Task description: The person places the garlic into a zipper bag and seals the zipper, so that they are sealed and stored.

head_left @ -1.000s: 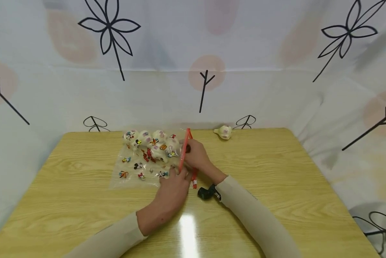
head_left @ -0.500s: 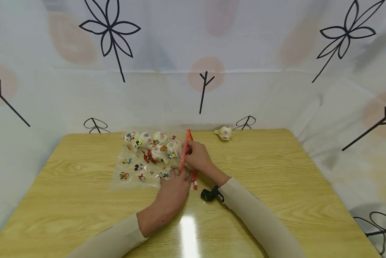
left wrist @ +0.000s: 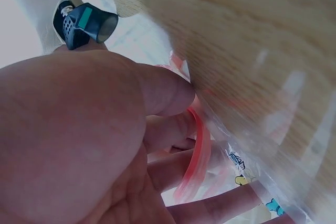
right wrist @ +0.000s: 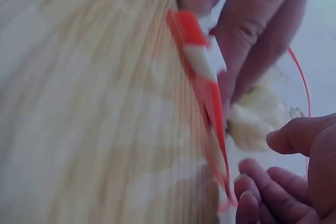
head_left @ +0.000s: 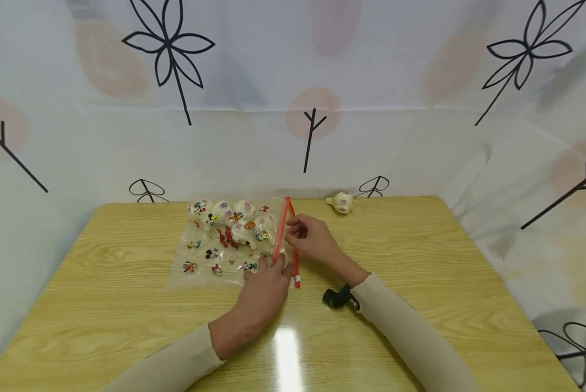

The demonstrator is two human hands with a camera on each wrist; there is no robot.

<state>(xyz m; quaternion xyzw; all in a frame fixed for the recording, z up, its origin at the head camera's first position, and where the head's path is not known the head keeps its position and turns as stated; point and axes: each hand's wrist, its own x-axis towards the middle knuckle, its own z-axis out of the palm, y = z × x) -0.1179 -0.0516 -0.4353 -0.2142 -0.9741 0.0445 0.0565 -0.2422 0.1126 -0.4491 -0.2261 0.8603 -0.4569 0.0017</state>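
Observation:
A clear zip bag (head_left: 185, 277) with printed cartoon figures and a red zip strip (head_left: 281, 228) lies on the table, its mouth facing right. Several white garlic bulbs (head_left: 244, 208) are inside it. My left hand (head_left: 264, 288) holds the near part of the bag's mouth; in the left wrist view its thumb (left wrist: 168, 90) meets the bag's edge and the fingers lie behind the red strip. My right hand (head_left: 314, 239), just right of the mouth, has loosely bent fingers and nothing in them; the right wrist view shows them (right wrist: 278, 195) bare beside the strip.
A single garlic bulb (head_left: 341, 202) sits at the table's back edge, right of the bag. A white patterned cloth (head_left: 234, 147) hangs behind the wooden table (head_left: 420, 245). A dark wrist camera (head_left: 337, 297) is on the right wrist.
My right hand has drawn back out of the bag's mouth, moving to the right with nothing in it. The left hand and the bag stay nearly in place.

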